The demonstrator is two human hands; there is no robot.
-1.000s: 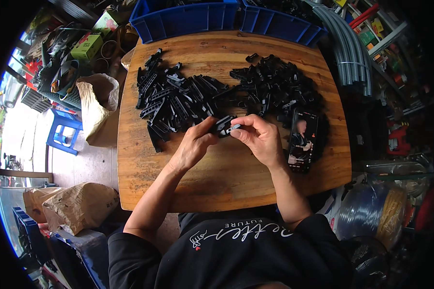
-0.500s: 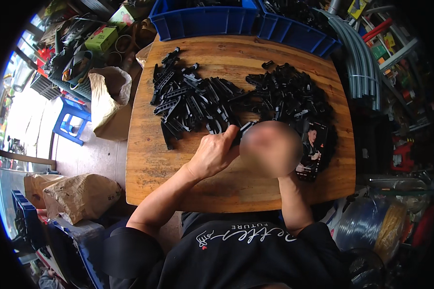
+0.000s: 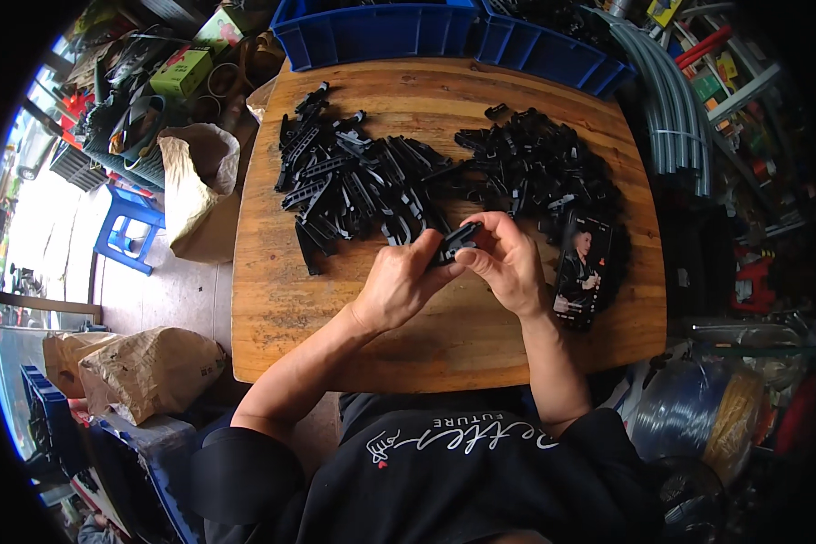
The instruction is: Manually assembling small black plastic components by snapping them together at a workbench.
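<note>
Black part (image 3: 462, 237): we are holding it above wooden table (image 3: 408, 349), near left pile (image 3: 335, 177) | left hand (image 3: 397, 283), right hand (image 3: 513, 272): both are pinching it; one piece or two, we are not seeing surely | risk: uneven pressing could be making it slip

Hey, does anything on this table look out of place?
Only the lit phone: it lies at the near edge of the right pile of black parts, yet isn't one of them.
</note>
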